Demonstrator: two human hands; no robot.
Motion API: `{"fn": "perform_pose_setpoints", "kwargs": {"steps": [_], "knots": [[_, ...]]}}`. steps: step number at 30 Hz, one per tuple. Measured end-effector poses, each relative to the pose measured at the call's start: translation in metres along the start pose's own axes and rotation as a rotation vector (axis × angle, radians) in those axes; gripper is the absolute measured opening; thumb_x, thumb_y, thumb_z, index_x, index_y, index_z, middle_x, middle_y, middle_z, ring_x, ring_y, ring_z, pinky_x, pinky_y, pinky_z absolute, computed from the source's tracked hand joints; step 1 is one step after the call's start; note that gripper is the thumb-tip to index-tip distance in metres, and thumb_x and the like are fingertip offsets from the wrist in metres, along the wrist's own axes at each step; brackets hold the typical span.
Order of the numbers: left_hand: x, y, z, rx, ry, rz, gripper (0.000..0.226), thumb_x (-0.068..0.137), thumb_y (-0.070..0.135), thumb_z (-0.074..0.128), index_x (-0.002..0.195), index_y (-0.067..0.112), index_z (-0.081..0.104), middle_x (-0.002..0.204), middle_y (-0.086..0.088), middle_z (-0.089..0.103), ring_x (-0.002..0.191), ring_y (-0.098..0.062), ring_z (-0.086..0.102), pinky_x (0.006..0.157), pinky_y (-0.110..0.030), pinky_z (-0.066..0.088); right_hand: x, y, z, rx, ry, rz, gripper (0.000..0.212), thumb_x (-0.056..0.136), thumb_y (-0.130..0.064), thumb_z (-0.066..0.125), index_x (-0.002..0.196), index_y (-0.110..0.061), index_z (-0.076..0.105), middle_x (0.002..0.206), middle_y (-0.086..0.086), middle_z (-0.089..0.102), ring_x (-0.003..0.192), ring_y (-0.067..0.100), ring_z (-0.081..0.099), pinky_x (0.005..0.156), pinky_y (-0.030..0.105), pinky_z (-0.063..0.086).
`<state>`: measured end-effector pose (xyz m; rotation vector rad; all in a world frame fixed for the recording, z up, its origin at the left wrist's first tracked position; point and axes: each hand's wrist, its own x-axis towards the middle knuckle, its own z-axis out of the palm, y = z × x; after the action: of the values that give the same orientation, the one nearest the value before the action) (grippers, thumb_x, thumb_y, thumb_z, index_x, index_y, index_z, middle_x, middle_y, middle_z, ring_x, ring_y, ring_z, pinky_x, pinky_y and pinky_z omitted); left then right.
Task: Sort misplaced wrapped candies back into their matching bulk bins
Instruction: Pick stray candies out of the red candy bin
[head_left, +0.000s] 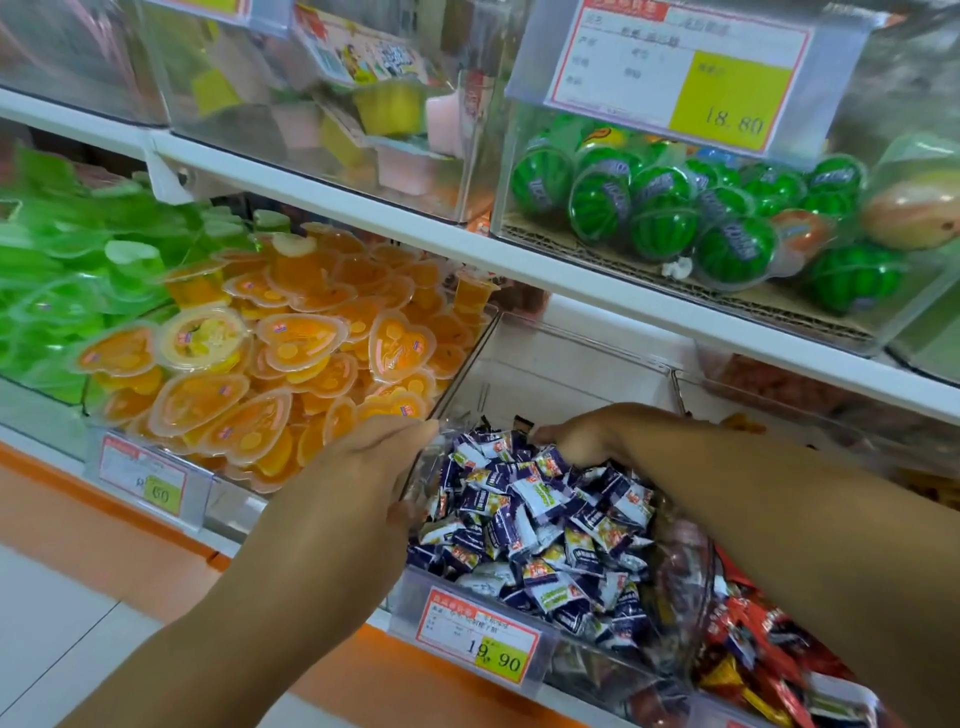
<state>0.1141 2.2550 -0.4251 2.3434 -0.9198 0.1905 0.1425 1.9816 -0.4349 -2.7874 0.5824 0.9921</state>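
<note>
Left hand (358, 467) grips bin (545, 374) tagged 19.90; right hand's (576, 439) grasp among candies (545, 514) unclear.

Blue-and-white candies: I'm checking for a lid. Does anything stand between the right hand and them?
Nothing visible does. The bin is open on top, and the right hand touches the blue-and-white candies at the back. The left hand is at the bin's left wall, aside.

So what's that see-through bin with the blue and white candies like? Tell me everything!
The bin is a clear plastic box, open on top, under a white shelf. Small blue and white candies fill its front; its back is bare. A price tag with a yellow patch reading 19.90 sits on its front. The left hand holds its left wall; the right hand reaches into the candies.
</note>
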Motion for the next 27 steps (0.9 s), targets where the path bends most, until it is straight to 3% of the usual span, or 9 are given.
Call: {"fn": "perform_pose_setpoints", "kwargs": {"steps": [3,6,8,10,13,17,21,23,27], "knots": [[-0.001,-0.001,0.000,0.000,-0.013,0.004,0.063,0.095,0.020,0.054,0.147,0.041,0.026,0.148,0.028,0.025,0.133,0.002,0.031,0.100,-0.012,0.026,-0.004,0.003,-0.003,0.032,-0.039,-0.040,0.064,0.097,0.007,0.031,0.153,-0.021,0.019,0.161,0.011,0.007,0.146,0.030,0.013,0.109,0.037,0.023],[-0.001,-0.003,0.000,-0.011,-0.015,0.009,0.061,0.095,0.022,0.055,0.147,0.041,0.027,0.147,0.029,0.026,0.132,0.003,0.031,0.097,-0.009,0.025,-0.007,0.009,-0.005,0.160,-0.002,-0.131,0.059,0.090,-0.003,0.050,0.140,-0.033,0.041,0.150,0.007,0.037,0.137,0.030,0.034,0.104,0.042,0.034],[-0.002,-0.003,0.000,-0.014,-0.011,0.007,0.061,0.095,0.021,0.054,0.147,0.041,0.028,0.147,0.029,0.026,0.133,0.003,0.031,0.095,-0.008,0.023,-0.015,0.016,-0.009,0.255,0.063,-0.220,0.048,0.083,-0.004,0.059,0.120,-0.034,0.055,0.121,-0.001,0.059,0.113,0.025,0.053,0.092,0.040,0.042],[-0.002,-0.004,0.001,-0.015,-0.007,0.006,0.061,0.095,0.019,0.055,0.146,0.040,0.030,0.147,0.029,0.027,0.133,0.003,0.030,0.094,-0.007,0.022,-0.033,0.018,-0.017,0.351,0.143,-0.294,0.041,0.081,-0.007,0.068,0.112,-0.033,0.061,0.098,-0.006,0.061,0.086,0.019,0.054,0.076,0.033,0.040],[-0.002,-0.003,0.001,-0.022,-0.003,0.002,0.061,0.094,0.018,0.055,0.147,0.039,0.030,0.147,0.028,0.027,0.134,0.002,0.031,0.096,-0.009,0.023,-0.051,0.025,-0.029,0.457,0.236,-0.373,0.045,0.073,-0.009,0.079,0.101,-0.040,0.065,0.102,-0.013,0.065,0.085,0.009,0.058,0.072,0.024,0.042],[-0.002,-0.004,0.002,-0.022,0.001,-0.002,0.063,0.094,0.016,0.055,0.146,0.040,0.030,0.146,0.029,0.027,0.132,0.002,0.032,0.097,-0.010,0.026,-0.074,0.018,-0.032,0.670,0.197,-0.440,0.053,0.079,0.005,0.071,0.104,-0.041,0.060,0.109,-0.002,0.059,0.073,0.011,0.065,0.058,0.021,0.051],[-0.002,-0.006,0.004,-0.039,-0.012,-0.001,0.062,0.093,0.015,0.057,0.145,0.040,0.034,0.145,0.028,0.031,0.132,0.000,0.035,0.101,-0.015,0.031,-0.083,0.011,-0.032,0.538,0.091,-0.526,0.047,0.084,-0.003,0.069,0.115,-0.038,0.062,0.120,-0.008,0.060,0.099,0.013,0.065,0.077,0.023,0.051],[-0.002,-0.006,0.004,-0.037,0.000,-0.009,0.062,0.093,0.015,0.056,0.145,0.039,0.033,0.145,0.028,0.031,0.132,0.000,0.034,0.101,-0.015,0.031,-0.084,0.014,-0.036,0.526,0.041,-0.519,0.045,0.086,-0.009,0.068,0.119,-0.039,0.060,0.128,-0.009,0.057,0.101,0.005,0.065,0.080,0.028,0.055],[-0.001,-0.004,0.002,-0.019,0.001,0.000,0.062,0.094,0.014,0.055,0.146,0.039,0.032,0.148,0.025,0.030,0.132,-0.001,0.036,0.100,-0.015,0.031,-0.079,0.020,-0.036,0.405,0.160,-0.474,0.027,0.091,-0.015,0.064,0.105,-0.038,0.066,0.113,-0.017,0.066,0.100,-0.006,0.061,0.088,0.029,0.054]]}}
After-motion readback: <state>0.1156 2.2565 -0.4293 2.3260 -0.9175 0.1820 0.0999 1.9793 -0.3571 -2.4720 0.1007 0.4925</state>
